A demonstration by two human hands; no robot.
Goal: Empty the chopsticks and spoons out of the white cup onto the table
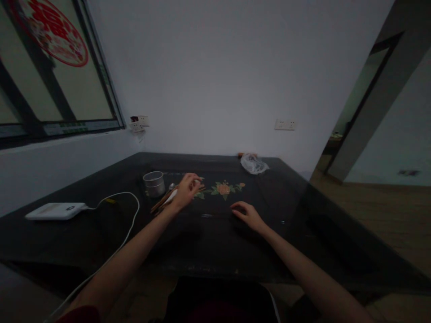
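My left hand (188,189) reaches over a small group of utensils on the dark tabletop. Its fingers curve loosely, with a gap between thumb and forefinger, and nothing clearly shows in them. Wooden chopsticks (160,204) lie slantwise below this hand and wrist, partly hidden; thin tips show on its far side. Beside them are a white utensil (171,196), perhaps a spoon, and the rounded end of a metal spoon (172,186). A metal cup (154,184) stands upright just left of them. My right hand (248,216), fingers slightly bent and thumb apart, rests at or just above the tabletop, holding nothing.
A white power bank (56,211) lies at the left, its white cable (136,211) looping past my left forearm. At the back sits a crumpled clear plastic bag (254,164) near an orange-brown object (247,154). Flowers decorate the black table (215,246); a wall stands behind.
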